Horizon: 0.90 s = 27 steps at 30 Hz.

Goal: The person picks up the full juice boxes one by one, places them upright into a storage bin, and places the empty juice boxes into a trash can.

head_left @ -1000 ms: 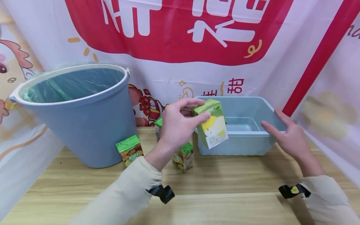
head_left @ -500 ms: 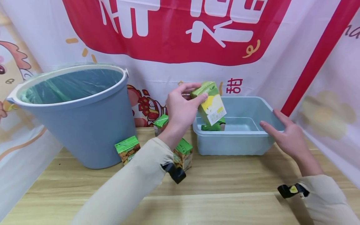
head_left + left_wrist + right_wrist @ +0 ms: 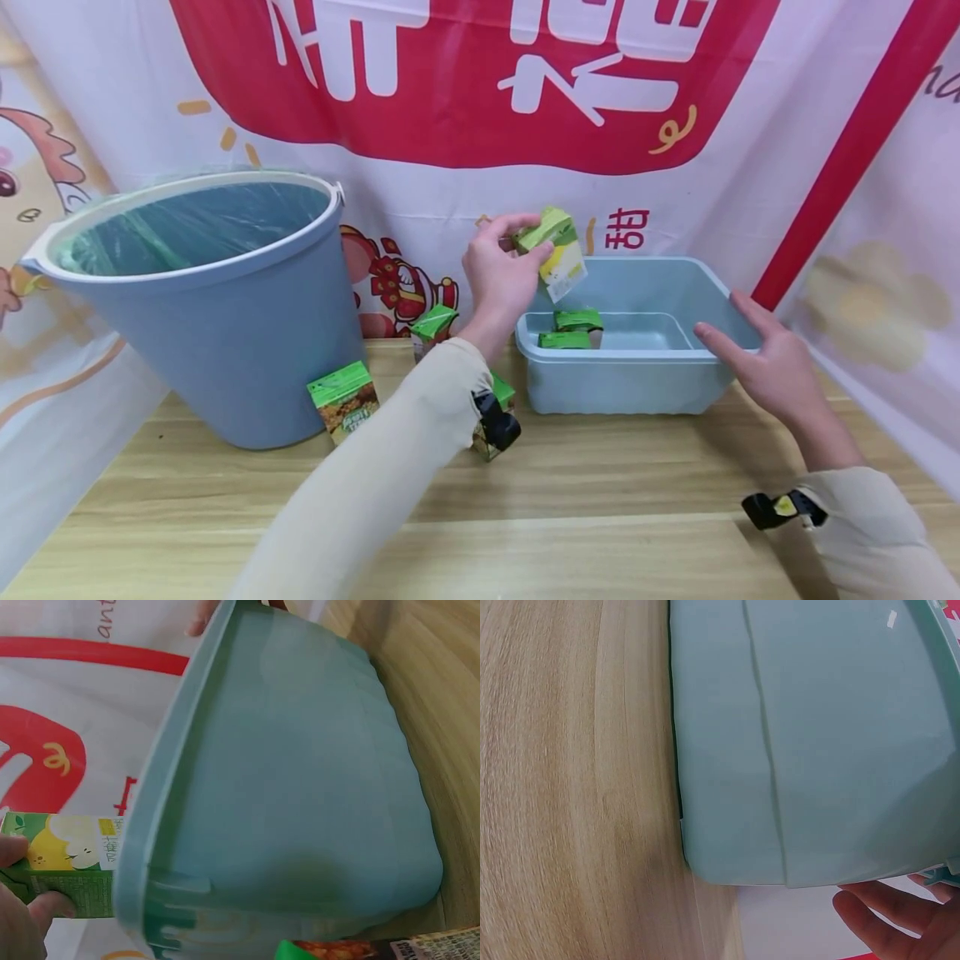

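My left hand (image 3: 504,271) pinches a green-and-yellow juice carton (image 3: 564,265) with pears printed on it. It holds the carton tilted above the back left of a light blue plastic bin (image 3: 622,382). Two green-topped cartons, a rear one (image 3: 578,319) and a front one (image 3: 564,340), lie inside the bin at its left end. At the bin's right end, my right hand (image 3: 776,367) holds the rim, thumb over the inside. In the right wrist view, fingers (image 3: 889,904) of that hand show beside the bin's end wall.
A large blue bucket (image 3: 247,350) with a clear liner stands at the left. One brown-and-green carton (image 3: 347,400) is at its base. Another carton (image 3: 431,323) stands further back, and a third (image 3: 501,396) is partly behind my left wrist. A printed cloth (image 3: 450,142) hangs behind.
My left hand has carried the juice carton up and back, over the bin's back left. Both cartons in the bin have come into view. The right hand stays at the rim.
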Tool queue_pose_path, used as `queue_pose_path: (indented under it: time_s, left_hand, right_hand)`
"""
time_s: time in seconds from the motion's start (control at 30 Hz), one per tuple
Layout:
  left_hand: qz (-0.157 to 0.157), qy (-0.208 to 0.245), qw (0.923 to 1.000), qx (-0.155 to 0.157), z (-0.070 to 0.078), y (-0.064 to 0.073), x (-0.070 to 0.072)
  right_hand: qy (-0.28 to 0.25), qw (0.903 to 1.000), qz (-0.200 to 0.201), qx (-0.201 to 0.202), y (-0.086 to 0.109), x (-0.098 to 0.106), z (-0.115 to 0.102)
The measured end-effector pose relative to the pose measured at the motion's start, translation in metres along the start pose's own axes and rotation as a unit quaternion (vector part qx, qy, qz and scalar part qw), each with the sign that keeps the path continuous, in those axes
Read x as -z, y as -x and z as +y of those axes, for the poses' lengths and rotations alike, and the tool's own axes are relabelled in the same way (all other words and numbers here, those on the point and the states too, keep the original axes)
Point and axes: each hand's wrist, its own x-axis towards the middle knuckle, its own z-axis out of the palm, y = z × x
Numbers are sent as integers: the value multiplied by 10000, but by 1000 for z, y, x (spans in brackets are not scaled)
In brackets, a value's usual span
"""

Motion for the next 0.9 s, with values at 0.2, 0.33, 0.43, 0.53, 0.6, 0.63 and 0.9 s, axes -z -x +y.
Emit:
queue_pose_path:
  time_s: [0.2, 0.33, 0.43, 0.53, 0.6, 0.63, 0.9]
  left_hand:
    - [-49, -166, 9998, -64, -18, -12, -7]
    - [-197, -478, 9985, -158, -30, -16, -13]
    - [-343, -763, 9962, -254, -37, -17, -16]
    - [-494, -1068, 9922, -417, -44, -19, -19]
    - [-606, -1274, 9885, -547, -47, -20, -20]
    - [-673, -1363, 9866, -596, -49, -20, -20]
    - [-1289, -2066, 9658, -897, -57, -26, -26]
  right_hand:
    - [27, 10000, 18, -17, 0, -1, 0]
    - [16, 10000, 40, -7, 0, 0, 1]
    - [11, 10000, 33, -18, 0, 0, 1]
    - [-33, 10000, 28, -29, 0, -1, 1]
    - [-38, 10000, 15, -35, -1, -1, 1]
    - [-40, 10000, 10, -36, -1, -2, 1]
    - [-7, 10000, 42, -6, -2, -1, 3]
